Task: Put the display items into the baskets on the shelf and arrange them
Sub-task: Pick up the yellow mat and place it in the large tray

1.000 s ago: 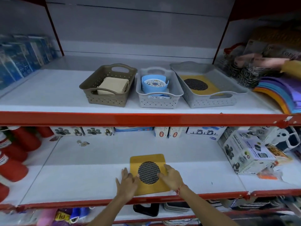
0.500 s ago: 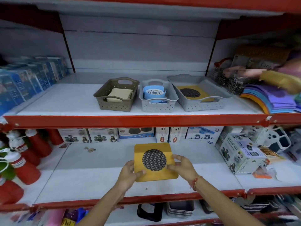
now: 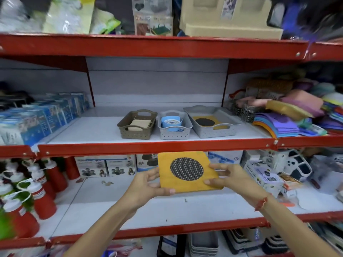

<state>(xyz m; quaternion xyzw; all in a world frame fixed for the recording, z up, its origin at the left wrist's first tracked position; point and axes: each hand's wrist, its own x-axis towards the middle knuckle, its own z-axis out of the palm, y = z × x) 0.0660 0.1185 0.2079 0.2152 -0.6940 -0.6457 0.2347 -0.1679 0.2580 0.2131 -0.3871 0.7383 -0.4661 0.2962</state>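
A person's left hand (image 3: 148, 186) and right hand (image 3: 230, 178) grip a yellow mat (image 3: 187, 171) by its side edges, fingers closed on it, in front of the lower shelf. Likely next: lifting it into the wide grey basket (image 3: 213, 132) above, onto a matching mat.

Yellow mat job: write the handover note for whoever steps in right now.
Left hand and right hand: both grip the yellow mat, held off the lower shelf.
Baskets on the middle shelf: brown basket holds a beige item, small grey basket a blue one, large grey basket already one matching mat.
Left: probably lay this mat in the large grey basket, then tidy.
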